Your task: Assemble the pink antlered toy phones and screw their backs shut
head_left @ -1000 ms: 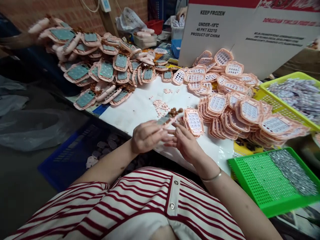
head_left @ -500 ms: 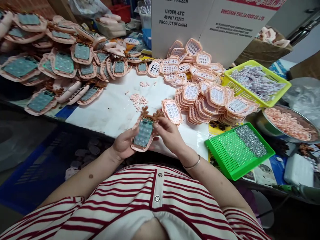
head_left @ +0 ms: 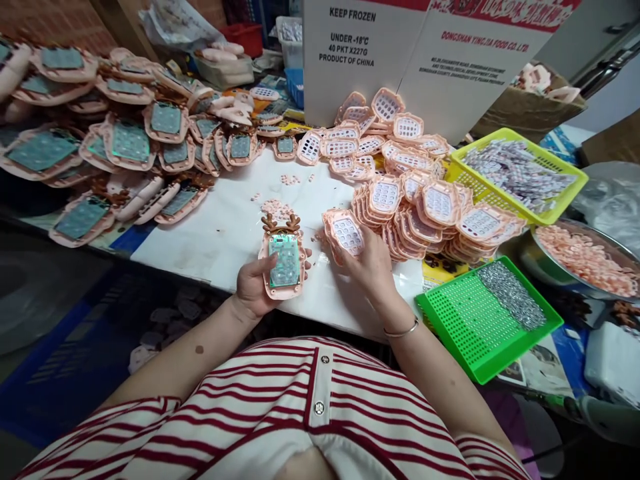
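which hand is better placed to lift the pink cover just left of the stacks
The right, I'd judge: the right hand is right at that pink cover, while the left hand is occupied holding the antlered piece.

Small assembly workshop, with piled pink casings [head_left: 435, 203] and screws [head_left: 513, 293].

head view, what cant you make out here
Head view: back of the antlered case, hidden by its front and the left hand.
Head view: lower right of the pink cover, behind the right hand.
Head view: left end of the blue crate, cut off by the left edge.
Head view: separate metal pieces in the green tray, too small.
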{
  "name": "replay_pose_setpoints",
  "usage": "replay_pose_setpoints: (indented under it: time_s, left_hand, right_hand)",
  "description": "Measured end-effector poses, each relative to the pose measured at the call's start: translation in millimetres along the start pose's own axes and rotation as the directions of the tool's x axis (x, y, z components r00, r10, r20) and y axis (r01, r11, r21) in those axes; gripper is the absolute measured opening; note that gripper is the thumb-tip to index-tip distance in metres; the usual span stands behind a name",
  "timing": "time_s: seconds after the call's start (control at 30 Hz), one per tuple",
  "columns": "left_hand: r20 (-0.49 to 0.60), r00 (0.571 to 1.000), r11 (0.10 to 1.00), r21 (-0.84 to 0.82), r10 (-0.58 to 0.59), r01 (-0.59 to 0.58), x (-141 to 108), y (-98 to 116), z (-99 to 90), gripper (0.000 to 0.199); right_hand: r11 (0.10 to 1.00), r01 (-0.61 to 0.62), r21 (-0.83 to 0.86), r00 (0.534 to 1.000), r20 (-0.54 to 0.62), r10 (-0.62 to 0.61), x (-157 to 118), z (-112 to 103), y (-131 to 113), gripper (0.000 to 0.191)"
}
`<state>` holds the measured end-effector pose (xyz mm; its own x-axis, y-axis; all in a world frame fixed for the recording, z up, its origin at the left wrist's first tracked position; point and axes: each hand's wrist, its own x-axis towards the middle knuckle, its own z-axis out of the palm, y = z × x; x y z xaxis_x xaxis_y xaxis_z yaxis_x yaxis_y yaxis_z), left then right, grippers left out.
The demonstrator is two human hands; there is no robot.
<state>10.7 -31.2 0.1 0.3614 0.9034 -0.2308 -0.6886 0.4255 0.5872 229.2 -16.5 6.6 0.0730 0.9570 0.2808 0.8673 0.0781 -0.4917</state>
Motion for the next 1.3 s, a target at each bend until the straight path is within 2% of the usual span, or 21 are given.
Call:
replay_pose_setpoints:
  time_s: [0.13,0.27,0.37,0.43,0.47,0.5,0.57,0.6,0.63,0.7,0.77,0.83,0.97,1.03,1.17,1.23,1.3]
  left_hand:
    - [0.04,0.999,0.999,0.012,0.037,-0.037,9.6,3.4,9.3,0.065]
    - [0.104,0.992,0.99,0.116,0.071,-0.083,10.1,5.5,17.8,0.077]
    - [0.094,0.995,0.985,0.169,0.017,-0.033,5.2,6.7,19.8,0.074]
    - [0.08,0.997,0.983,0.184,0.002,-0.016,0.2,8.7,19.3,0.069]
    - [0.076,0.997,0.982,0.189,0.001,-0.015,-2.5,10.1,18.7,0.065]
    - [0.077,0.997,0.981,0.196,0.003,-0.018,-5.3,11.6,18.2,0.061]
    - [0.096,0.995,0.976,0.216,0.009,-0.03,-10.6,14.5,17.8,0.058]
    - [0.111,0.994,0.972,0.232,0.008,-0.034,-12.9,15.5,18.2,0.059]
    - [0.125,0.992,0.968,0.249,0.008,-0.039,-14.8,16.1,18.9,0.062]
    - [0.138,0.99,0.96,0.276,0.008,-0.046,-17.9,15.8,21.3,0.066]
    - [0.137,0.99,0.957,0.284,0.015,-0.053,-19.8,14.1,24.0,0.067]
    - [0.151,0.988,0.956,0.287,0.014,-0.058,-20.9,12.2,26.7,0.067]
    - [0.193,0.98,0.949,0.314,-0.042,-0.021,-18.9,11.5,33.8,0.076]
    - [0.145,0.989,0.947,0.322,-0.032,-0.017,-15.3,10.7,39.4,0.081]
    - [-0.02,1.0,0.918,0.395,-0.012,0.019,-5.7,0.3,49.4,0.065]
    - [-0.057,0.997,0.878,0.479,0.045,-0.012,-1.4,-7.6,50.9,0.06]
    - [-0.017,0.986,0.79,0.6,0.165,-0.122,1.8,-14.0,50.0,0.058]
  right_hand:
    - [0.997,0.079,0.002,0.987,-0.144,-0.078,-8.8,-9.1,1.6,0.064]
    - [0.977,0.208,0.042,0.973,-0.113,-0.202,-28.9,-14.6,-4.8,0.066]
    - [0.956,0.213,0.203,0.977,-0.042,-0.208,-43.4,-15.8,-12.9,0.067]
    - [0.89,0.096,0.445,0.994,0.012,-0.113,-50.3,-17.8,-16.8,0.073]
    - [0.801,-0.016,0.598,0.996,0.079,-0.039,-52.9,-19.4,-17.8,0.073]
    - [0.663,-0.154,0.733,0.983,0.183,0.026,-55.2,-21.3,-18.3,0.07]
    - [0.32,-0.431,0.844,0.896,0.441,0.042,-59.4,-25.5,-17.9,0.063]
    - [0.179,-0.535,0.825,0.839,0.545,-0.004,-61.7,-27.5,-17.2,0.062]
    - [0.078,-0.606,0.791,0.789,0.611,-0.062,-64.2,-29.4,-16.4,0.062]
    - [-0.043,-0.673,0.739,0.734,0.659,-0.164,-70.2,-32.2,-14.7,0.061]
    - [-0.101,-0.692,0.715,0.716,0.66,-0.227,-76.7,-33.6,-13.4,0.061]
    - [-0.139,-0.679,0.721,0.728,0.637,-0.255,-82.5,-32.9,-12.6,0.064]
    - [-0.236,-0.601,0.764,0.799,0.567,-0.201,-87.3,-26.0,-12.7,0.061]
    - [-0.271,-0.553,0.788,0.833,0.532,-0.152,-86.3,-20.7,-14.1,0.058]
    - [-0.283,-0.477,0.832,0.877,0.472,-0.09,-83.1,-10.3,-20.8,0.059]
    - [-0.28,-0.462,0.842,0.884,0.461,-0.073,-82.0,-6.5,-25.5,0.058]
    - [-0.264,-0.446,0.855,0.891,0.452,-0.041,-80.7,-3.8,-30.2,0.056]
